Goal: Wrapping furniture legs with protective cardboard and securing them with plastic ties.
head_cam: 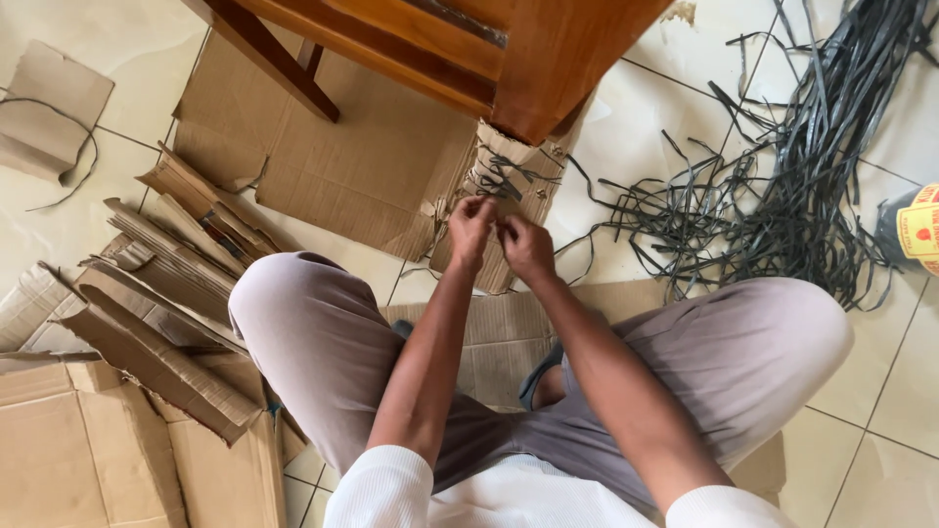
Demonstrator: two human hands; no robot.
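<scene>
I squat on the tiled floor before a wooden furniture leg (548, 68) whose lower part is wrapped in corrugated cardboard (489, 210). Dark grey plastic strapping (504, 176) winds around that wrap. My left hand (471, 225) and my right hand (525, 244) meet at the front of the wrap, fingers pinched on the strap ends. Both forearms reach out between my knees.
A tangled heap of grey straps (802, 186) lies on the tiles to the right, beside a dark roll with a yellow label (915, 230). Flat cardboard (362, 156) lies under the furniture. Torn cardboard pieces (166, 284) and a box (68, 450) pile up at the left.
</scene>
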